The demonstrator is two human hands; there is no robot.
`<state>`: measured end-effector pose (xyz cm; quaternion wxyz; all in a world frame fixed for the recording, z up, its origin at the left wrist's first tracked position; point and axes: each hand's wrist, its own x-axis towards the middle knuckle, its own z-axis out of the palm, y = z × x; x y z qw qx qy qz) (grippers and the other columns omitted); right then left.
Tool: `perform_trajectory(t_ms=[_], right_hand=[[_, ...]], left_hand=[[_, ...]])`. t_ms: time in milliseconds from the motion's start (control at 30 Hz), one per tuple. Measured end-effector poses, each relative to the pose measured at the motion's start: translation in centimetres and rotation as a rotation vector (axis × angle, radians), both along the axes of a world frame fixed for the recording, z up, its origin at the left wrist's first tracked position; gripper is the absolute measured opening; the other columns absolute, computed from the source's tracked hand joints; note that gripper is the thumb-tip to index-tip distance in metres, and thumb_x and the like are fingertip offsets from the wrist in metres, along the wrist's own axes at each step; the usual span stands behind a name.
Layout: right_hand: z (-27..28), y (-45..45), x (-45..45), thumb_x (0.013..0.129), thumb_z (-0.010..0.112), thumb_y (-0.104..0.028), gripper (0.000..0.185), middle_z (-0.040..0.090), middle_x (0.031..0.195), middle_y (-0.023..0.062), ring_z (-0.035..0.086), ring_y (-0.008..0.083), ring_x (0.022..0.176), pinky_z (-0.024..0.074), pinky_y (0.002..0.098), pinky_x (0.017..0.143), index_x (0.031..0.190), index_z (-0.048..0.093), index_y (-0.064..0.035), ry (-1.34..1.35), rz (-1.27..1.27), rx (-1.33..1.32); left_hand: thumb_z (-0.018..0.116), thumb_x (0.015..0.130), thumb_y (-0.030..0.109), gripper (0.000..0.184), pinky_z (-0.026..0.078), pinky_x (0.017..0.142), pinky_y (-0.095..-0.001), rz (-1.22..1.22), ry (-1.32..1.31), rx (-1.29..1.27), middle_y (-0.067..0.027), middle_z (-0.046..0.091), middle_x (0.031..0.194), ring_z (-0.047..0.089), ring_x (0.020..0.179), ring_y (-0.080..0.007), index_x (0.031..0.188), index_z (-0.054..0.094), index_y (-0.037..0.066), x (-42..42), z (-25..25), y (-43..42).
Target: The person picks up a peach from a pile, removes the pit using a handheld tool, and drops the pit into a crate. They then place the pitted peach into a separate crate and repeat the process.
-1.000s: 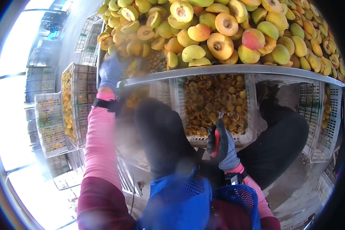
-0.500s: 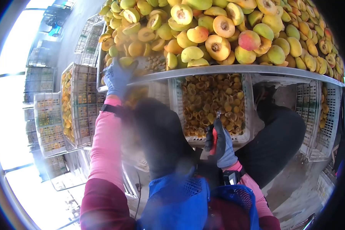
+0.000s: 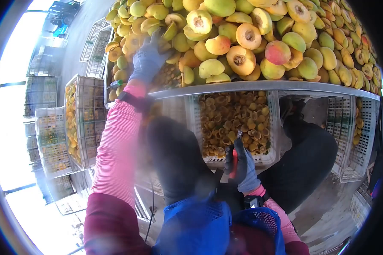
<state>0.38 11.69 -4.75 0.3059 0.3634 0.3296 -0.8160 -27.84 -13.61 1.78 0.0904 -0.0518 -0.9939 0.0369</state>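
My left hand [image 3: 149, 61], in a blue-grey glove, reaches over the near left part of a heap of yellow-green peaches [image 3: 241, 60], many cut in half. Its fingers look spread and somewhat blurred; I see nothing held in them. Small brown pits [image 3: 171, 75] lie just right of it on the table. Low in front of my body, my right hand [image 3: 244, 170], gloved too, is closed round a red-handled tool [image 3: 234, 163] with a small metal tip pointing up. The tool's kind is not clear. Behind it stands a pale crate [image 3: 274, 127] holding brownish-yellow fruit pieces [image 3: 234, 119].
A metal table rim [image 3: 259, 85] runs between the heap and my knees. Fruit-filled crates [image 3: 87, 121] are stacked at left, with another crate [image 3: 342, 131] at right. A green-capped marker-like object [image 3: 116, 84] lies at the table's left corner.
My left hand has moved up and right, from the table's near left edge onto the fruit. The green-capped object has come into sight. My right hand still holds the tool, slightly lower and left.
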Motion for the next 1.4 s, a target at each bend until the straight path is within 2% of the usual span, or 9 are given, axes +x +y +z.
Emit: perform_trajectory(t_ms=[300,400,433,667,833,967,1100,1133,1400], right_hand=[[-0.4,0.5,0.6,0.089,0.054,-0.046,0.037,0.049,0.06,0.0015,0.046,0.0119,0.043,0.037,0.0246,0.039,0.084,0.051,-0.0093,0.005,-0.038,-0.084],[-4.9,-0.3,2.8,0.091,0.052,-0.042,0.034,0.05,0.061,0.002,0.045,0.0106,0.043,0.0372,0.0241,0.039,0.087,0.052,-0.0075,0.479,0.05,0.371],[-4.7,-0.3,3.2,0.092,0.052,-0.04,0.033,0.051,0.061,0.0021,0.045,0.0102,0.043,0.0373,0.0239,0.039,0.089,0.052,-0.0069,0.56,0.068,0.413],[6.1,-1.2,-0.6,0.093,0.052,-0.032,0.029,0.052,0.063,0.0017,0.044,0.0081,0.043,0.0366,0.0207,0.04,0.109,0.051,-0.0069,0.552,-0.153,0.089],[6.2,0.0,0.4,0.091,0.057,-0.015,0.024,0.051,0.078,0.0002,0.047,0.005,0.06,0.0383,0.0187,0.05,0.111,0.049,-0.0043,0.3,-0.191,-0.187],[4.4,-0.6,1.8,0.089,0.059,-0.011,0.023,0.05,0.077,0.0042,0.049,0.008,0.063,0.0398,0.0245,0.048,0.109,0.05,-0.0044,0.358,-0.239,-0.128],[6.2,1.6,1.7,0.082,0.059,-0.006,0.017,0.053,0.078,0.0159,0.055,0.0293,0.065,0.0437,0.0344,0.055,0.096,0.052,0.0005,1.503,0.124,1.167],[6.4,1.7,2.2,0.081,0.06,-0.012,0.018,0.056,0.077,0.0185,0.057,0.0362,0.069,0.0442,0.0385,0.056,0.093,0.051,-0.0011,1.095,0.257,0.804],[5.2,1.0,3.7,0.086,0.055,-0.022,0.025,0.059,0.078,0.0199,0.058,0.0386,0.07,0.0475,0.0407,0.063,0.103,0.054,-0.0025,1.012,0.349,0.872]], left_hand=[[0.07,0.074,0.034,0.055,0.048,0.077,-0.0419,-0.004,-0.139,0.429,-0.0165,0.063,0.097,0.062,0.09,-0.0319,0.118,0.048,0.008,2.8,-2.7,-6.5],[0.07,0.075,0.027,0.05,0.049,0.076,-0.036,0.102,-0.019,0.817,-0.0183,0.061,0.099,0.063,0.085,-0.0283,0.114,0.052,0.002,8.2,2.6,-0.7],[0.071,0.075,0.021,0.049,0.05,0.075,-0.0314,-0.12,0.144,0.658,-0.0151,0.063,0.095,0.063,0.082,-0.0225,0.115,0.053,0.0,9.5,2.7,-0.5],[0.064,0.084,0.018,0.034,0.048,0.076,-0.0266,-0.043,-0.478,1.242,-0.0092,0.064,0.095,0.059,0.083,-0.0133,0.111,0.058,-0.002,22.1,4.0,10.8],[0.046,0.096,0.031,0.044,0.044,0.088,-0.029,0.115,-0.366,1.903,-0.0118,0.056,0.113,0.056,0.098,-0.0187,0.124,0.046,-0.003,26.3,2.0,14.8],[0.043,0.096,0.034,0.05,0.049,0.08,-0.0289,0.216,-0.372,1.663,-0.0143,0.055,0.11,0.058,0.097,-0.021,0.128,0.041,-0.004,27.2,1.9,14.3],[0.046,0.094,0.039,0.047,0.05,0.07,-0.0267,0.408,-0.345,1.709,-0.0135,0.061,0.099,0.061,0.085,-0.0183,0.111,0.052,-0.004,27.1,2.9,14.4],[0.045,0.095,0.039,0.044,0.049,0.066,-0.0256,0.434,-0.338,1.777,-0.0109,0.062,0.09,0.061,0.078,-0.0153,0.105,0.055,-0.003,27.2,3.0,14.8],[0.044,0.097,0.03,0.034,0.047,0.065,-0.0259,0.215,-0.338,1.552,-0.0086,0.06,0.086,0.058,0.077,-0.0137,0.104,0.056,-0.002,28.0,1.7,14.6]])
